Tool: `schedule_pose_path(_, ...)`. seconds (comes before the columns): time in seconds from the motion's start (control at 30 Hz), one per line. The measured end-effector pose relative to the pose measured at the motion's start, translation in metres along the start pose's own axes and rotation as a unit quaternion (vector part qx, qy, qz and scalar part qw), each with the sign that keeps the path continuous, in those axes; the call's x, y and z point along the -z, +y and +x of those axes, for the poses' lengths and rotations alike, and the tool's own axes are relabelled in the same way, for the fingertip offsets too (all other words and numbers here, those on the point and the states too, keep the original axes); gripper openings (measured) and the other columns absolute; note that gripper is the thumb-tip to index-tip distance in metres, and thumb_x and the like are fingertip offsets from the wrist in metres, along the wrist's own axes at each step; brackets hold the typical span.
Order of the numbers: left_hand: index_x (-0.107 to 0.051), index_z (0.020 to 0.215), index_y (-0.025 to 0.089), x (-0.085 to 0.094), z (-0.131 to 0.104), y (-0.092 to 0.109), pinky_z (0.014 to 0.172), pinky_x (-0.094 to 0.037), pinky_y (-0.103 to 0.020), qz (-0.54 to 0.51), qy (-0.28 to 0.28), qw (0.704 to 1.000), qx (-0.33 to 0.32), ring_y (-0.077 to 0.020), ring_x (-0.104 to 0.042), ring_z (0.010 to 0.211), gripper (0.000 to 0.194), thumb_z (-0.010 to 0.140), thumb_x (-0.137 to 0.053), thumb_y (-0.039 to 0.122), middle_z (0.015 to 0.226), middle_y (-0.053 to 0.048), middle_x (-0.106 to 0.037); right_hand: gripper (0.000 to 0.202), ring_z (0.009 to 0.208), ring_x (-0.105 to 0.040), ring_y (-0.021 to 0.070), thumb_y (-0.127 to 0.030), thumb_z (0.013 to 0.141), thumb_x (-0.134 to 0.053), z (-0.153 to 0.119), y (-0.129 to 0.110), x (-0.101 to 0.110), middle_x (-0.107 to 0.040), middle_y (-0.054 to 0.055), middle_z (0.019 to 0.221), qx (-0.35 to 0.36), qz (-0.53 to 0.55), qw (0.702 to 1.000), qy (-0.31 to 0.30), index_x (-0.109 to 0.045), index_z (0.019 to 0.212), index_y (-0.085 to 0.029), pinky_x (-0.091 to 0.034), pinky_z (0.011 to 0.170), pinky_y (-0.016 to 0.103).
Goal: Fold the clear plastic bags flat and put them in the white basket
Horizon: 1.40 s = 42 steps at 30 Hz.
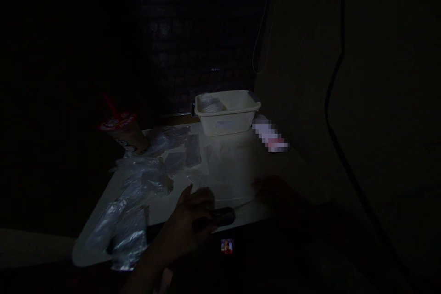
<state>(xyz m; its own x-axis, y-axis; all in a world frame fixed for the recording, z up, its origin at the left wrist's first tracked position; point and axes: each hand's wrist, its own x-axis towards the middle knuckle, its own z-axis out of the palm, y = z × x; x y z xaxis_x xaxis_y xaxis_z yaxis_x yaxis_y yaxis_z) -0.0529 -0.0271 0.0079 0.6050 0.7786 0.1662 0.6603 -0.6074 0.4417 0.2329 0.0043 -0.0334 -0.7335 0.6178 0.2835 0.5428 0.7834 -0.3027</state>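
The scene is very dark. My left hand (pixel 193 216) is closed around a dark, rounded, bar-like object (pixel 224 216) at the table's near edge; its kind cannot be made out. My right hand (pixel 275 190) lies in shadow to the right, over the tabletop, and its fingers are too dim to read. A thin pale line (pixel 245 205) runs between that hand and the dark object. Crumpled clear plastic bags (pixel 148 179) and flat, plastic-wrapped pieces (pixel 193 150) lie left of and beyond my left hand.
A white plastic tub (pixel 225 124) holding a clear-wrapped bundle (pixel 211 103) stands at the back of the white table (pixel 227 170). At left is a drink cup (pixel 129 135) with a red straw. A blurred-out item (pixel 270 135) lies right. A cable (pixel 332 124) hangs along the wall.
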Motion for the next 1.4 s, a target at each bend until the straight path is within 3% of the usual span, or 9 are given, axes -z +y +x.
schedule_pose_path(0.2, -0.061, 0.083, 0.022, 0.011, 0.002, -0.014, 0.082, -0.040, -0.034, -0.005, 0.108, 0.991, 0.083, -0.0176, -0.053, 0.093, 0.024, 0.078, -0.038, 0.029, 0.098, -0.004, -0.060, 0.026, 0.086, -0.054, 0.0223, -0.023, 0.075, -0.039, 0.014, 0.006, 0.012, -0.060, 0.009, 0.093, -0.181, -0.066, 0.981, 0.024, -0.058, 0.092, -0.019, -0.038, 0.077, 0.040)
schedule_pose_path(0.33, -0.055, 0.099, 0.016, 0.008, 0.007, -0.030, 0.072, -0.044, -0.034, 0.088, 0.143, 0.966, 0.195, -0.0209, -0.056, 0.085, 0.033, 0.079, -0.034, 0.032, 0.095, -0.009, -0.061, 0.027, 0.086, -0.053, 0.0182, -0.014, 0.072, -0.037, 0.043, -0.018, 0.013, -0.061, 0.009, 0.092, -0.123, -0.026, 0.989, 0.073, -0.059, 0.088, -0.015, -0.039, 0.078, 0.035)
schedule_pose_path(0.57, -0.058, 0.088, 0.018, -0.009, 0.025, -0.032, 0.072, -0.043, -0.031, 0.114, 0.109, 0.968, 0.194, -0.0185, -0.056, 0.083, 0.022, 0.074, -0.042, 0.026, 0.088, -0.005, -0.062, 0.020, 0.080, -0.055, 0.0160, -0.013, 0.069, -0.043, 0.130, -0.046, -0.008, -0.062, 0.006, 0.082, -0.163, 0.105, 0.980, 0.035, -0.061, 0.079, -0.016, -0.041, 0.073, 0.029)
schedule_pose_path(0.67, -0.058, 0.077, 0.016, -0.011, 0.031, -0.028, 0.070, -0.044, -0.030, 0.110, 0.126, 0.969, 0.180, -0.0186, -0.056, 0.079, 0.018, 0.073, -0.043, 0.024, 0.083, -0.007, -0.062, 0.024, 0.077, -0.056, 0.0145, -0.007, 0.065, -0.046, 0.158, -0.032, -0.015, -0.061, 0.006, 0.088, -0.271, 0.255, 0.928, 0.021, -0.059, 0.084, -0.014, -0.042, 0.070, 0.026)
schedule_pose_path(0.77, -0.055, 0.088, 0.015, -0.013, 0.032, -0.025, 0.075, -0.043, -0.031, 0.080, 0.167, 0.975, 0.122, -0.0188, -0.054, 0.086, 0.021, 0.074, -0.042, 0.022, 0.092, -0.009, -0.059, 0.026, 0.046, -0.053, 0.0081, -0.008, 0.065, -0.047, 0.174, -0.019, -0.017, -0.062, 0.004, 0.076, -0.313, 0.329, 0.891, -0.021, -0.056, 0.089, -0.014, -0.041, 0.046, 0.021)
schedule_pose_path(0.93, -0.046, 0.103, 0.016, -0.019, 0.032, -0.022, 0.083, -0.039, -0.031, 0.020, 0.175, 0.981, 0.085, -0.0175, -0.050, 0.096, 0.028, 0.075, -0.041, 0.019, 0.103, -0.008, -0.053, 0.030, 0.036, -0.043, 0.0033, -0.013, 0.062, -0.053, 0.181, -0.015, -0.011, -0.058, -0.001, 0.064, -0.306, 0.448, 0.839, -0.052, -0.054, 0.092, -0.015, -0.028, 0.033, 0.016)
schedule_pose_path(1.07, -0.040, 0.104, 0.013, -0.023, 0.032, -0.013, 0.070, -0.045, -0.028, -0.015, 0.241, 0.949, 0.204, -0.0175, -0.055, 0.085, 0.035, 0.074, -0.046, 0.031, 0.096, -0.010, -0.056, 0.030, 0.038, -0.042, 0.0030, -0.011, 0.054, -0.057, 0.178, -0.013, -0.009, -0.055, -0.004, 0.057, -0.272, 0.576, 0.770, -0.026, -0.055, 0.083, -0.014, -0.027, 0.035, 0.016)
schedule_pose_path(1.17, -0.042, 0.102, 0.013, -0.025, 0.033, -0.007, 0.060, -0.045, -0.029, 0.035, 0.209, 0.941, 0.265, -0.0195, -0.058, 0.073, 0.036, 0.074, -0.044, 0.037, 0.084, -0.009, -0.060, 0.022, 0.041, -0.044, 0.0045, -0.010, 0.052, -0.054, 0.173, -0.008, -0.009, -0.053, -0.004, 0.052, -0.270, 0.608, 0.746, 0.010, -0.056, 0.074, -0.013, -0.030, 0.038, 0.017)
schedule_pose_path(1.4, -0.050, 0.091, 0.016, -0.026, 0.044, 0.002, 0.061, -0.040, -0.030, 0.159, 0.112, 0.943, 0.270, -0.0209, -0.058, 0.069, 0.021, 0.077, -0.037, 0.025, 0.075, -0.007, -0.062, 0.009, 0.036, -0.043, 0.0070, -0.021, 0.059, -0.048, 0.160, 0.011, -0.011, -0.048, -0.004, 0.041, -0.316, 0.534, 0.782, 0.063, -0.054, 0.059, -0.013, -0.031, 0.038, 0.020)
